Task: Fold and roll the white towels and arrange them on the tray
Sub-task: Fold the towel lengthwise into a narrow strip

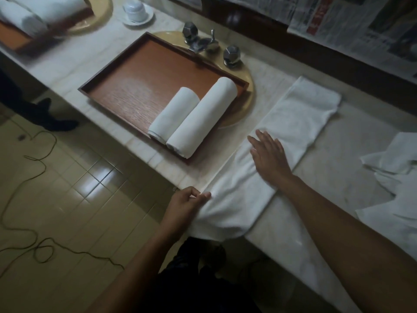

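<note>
Right hand (268, 154): flat, fingers straight and slightly spread, palm pressed on the middle of the folded towel (293, 123); it holds nothing.
Left hand (187, 204): fingers curled, thumb and fingertips pinching the towel's near left edge where it reaches the counter's lip.

Folded towel: white terry, soft nap, folded into a long narrow strip. It lies diagonally on the pale veined stone counter (327, 188), and its near end droops over the front edge.

Just left of it is a rectangular wooden tray (140, 73), with a reddish-brown grained floor and a dark raised rim. It sits across a round yellowish sink basin (244, 105). Two rolled towels lie side by side, touching, at the tray's right end: a shorter roll (173, 114) and a longer roll (203, 118). Both are smooth white cylinders, their near ends at the tray's front rim.

Behind the tray is a chrome faucet (200, 41) with faceted knobs. An upturned white cup on a saucer (137, 11) stands further left. A second tray (13, 37), blurred, holds more white rolls.

Loose crumpled towels (394, 177) lie on the counter to the right. Newspaper sheets (338, 21) cover the back wall. A thin cord (33, 175) trails over the glossy floor tiles.
</note>
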The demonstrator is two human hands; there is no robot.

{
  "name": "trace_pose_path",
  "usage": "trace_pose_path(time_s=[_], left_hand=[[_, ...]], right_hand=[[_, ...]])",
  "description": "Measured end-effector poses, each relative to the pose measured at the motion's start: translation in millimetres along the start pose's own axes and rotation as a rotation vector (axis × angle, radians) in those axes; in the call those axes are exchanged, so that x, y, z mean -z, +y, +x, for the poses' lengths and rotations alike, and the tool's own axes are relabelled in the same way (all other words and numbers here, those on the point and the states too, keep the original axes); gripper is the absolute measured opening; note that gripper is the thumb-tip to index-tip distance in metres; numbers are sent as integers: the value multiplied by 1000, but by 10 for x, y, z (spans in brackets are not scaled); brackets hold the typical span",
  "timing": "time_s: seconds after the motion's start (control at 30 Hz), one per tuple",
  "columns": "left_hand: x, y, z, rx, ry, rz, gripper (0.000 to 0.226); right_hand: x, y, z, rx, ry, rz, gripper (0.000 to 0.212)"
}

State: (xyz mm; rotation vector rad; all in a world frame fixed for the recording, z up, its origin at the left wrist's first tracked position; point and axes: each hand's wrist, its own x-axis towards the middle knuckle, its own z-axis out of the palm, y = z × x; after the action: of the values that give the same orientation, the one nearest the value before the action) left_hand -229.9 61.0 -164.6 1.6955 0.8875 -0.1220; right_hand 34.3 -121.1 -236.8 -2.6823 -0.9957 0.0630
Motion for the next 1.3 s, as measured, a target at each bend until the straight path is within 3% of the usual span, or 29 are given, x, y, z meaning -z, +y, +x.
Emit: trace_pose_path(time_s=[0.07, 0.23, 0.4, 0.6, 0.67, 0.77, 0.97, 1.03, 1.23, 1.3], left_hand=[[23, -20, -10, 24, -2, 1, 40], [-20, -178, 35, 67, 55, 262, 34], [59, -158, 1, -36, 92, 196, 33], [33, -226, 23, -9, 128, 344, 25], [34, -219, 9, -72, 192, 410, 20], [-47, -130, 23, -352, 252, 542, 23], [-659, 534, 427, -790, 39, 646, 31], [-917, 754, 669, -862, -75, 743, 40], [-1197, 659, 1137, -988, -393, 1004, 70], [-1200, 616, 1179, -1009, -423, 1006, 71]], right_hand=[[-15, 3, 7, 4, 7, -5, 51], [-40, 21, -24, 9, 38, -16, 47], [-7, 1, -31, -8, 47, -16, 48], [13, -28, -46, -20, 8, 6, 51], [35, -55, -30, -29, -19, 29, 52], [109, -121, -57, -85, -22, 80, 52], [504, 34, 164, -135, 112, 200, 47], [699, 178, 402, -202, 107, 209, 49], [598, 432, 602, -258, -274, 56, 56], [448, 564, 605, -308, -239, -12, 60]])
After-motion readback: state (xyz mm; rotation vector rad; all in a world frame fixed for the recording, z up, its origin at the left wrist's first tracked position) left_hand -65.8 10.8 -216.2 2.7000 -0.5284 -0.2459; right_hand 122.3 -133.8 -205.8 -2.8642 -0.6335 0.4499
